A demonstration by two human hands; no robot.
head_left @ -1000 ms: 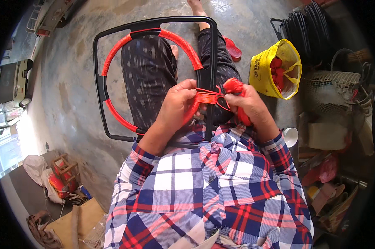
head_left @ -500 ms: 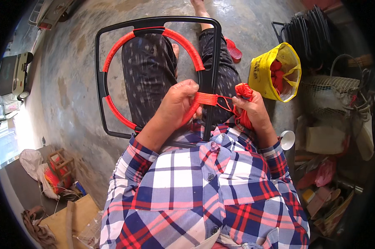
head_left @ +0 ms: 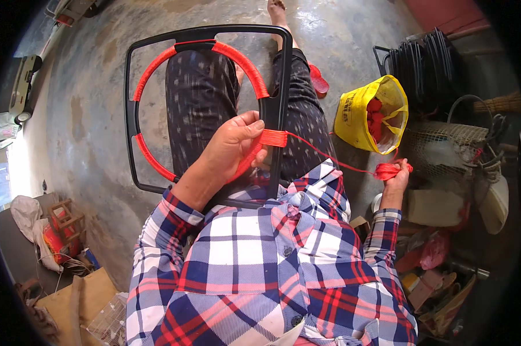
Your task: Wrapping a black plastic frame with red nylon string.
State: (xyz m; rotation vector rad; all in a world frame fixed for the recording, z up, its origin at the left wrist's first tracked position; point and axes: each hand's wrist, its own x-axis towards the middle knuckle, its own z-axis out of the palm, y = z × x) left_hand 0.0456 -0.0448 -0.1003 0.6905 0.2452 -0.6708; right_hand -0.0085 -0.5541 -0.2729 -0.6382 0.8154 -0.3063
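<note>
A black square frame [head_left: 284, 86] with a round inner ring rests across my lap. Red cord is wound round long stretches of the ring [head_left: 244, 62], with black showing between them. My left hand [head_left: 228, 144] grips the ring's lower right part, thumb on top, beside a flat red cord wrapping [head_left: 273, 138] that bridges the ring and the frame's side bar. From this wrapping a red strand [head_left: 329, 157] runs out to the right. Its other end meets a bundle of red cord [head_left: 387, 170] closed in my right hand [head_left: 396, 181], held out to my right.
A yellow bag [head_left: 352, 112] with red cord bundles inside stands on the floor at right. Behind it are stacked black frames [head_left: 424, 63]. A wire mesh basket [head_left: 445, 144] and clutter lie along the right. A red slipper [head_left: 318, 81] lies beyond my leg; a wooden board [head_left: 93, 294] is lower left.
My right hand has moved away to the right with the cord bundle, and the strand between it and the wrapping is drawn out long. My left hand keeps its grip on the ring.
</note>
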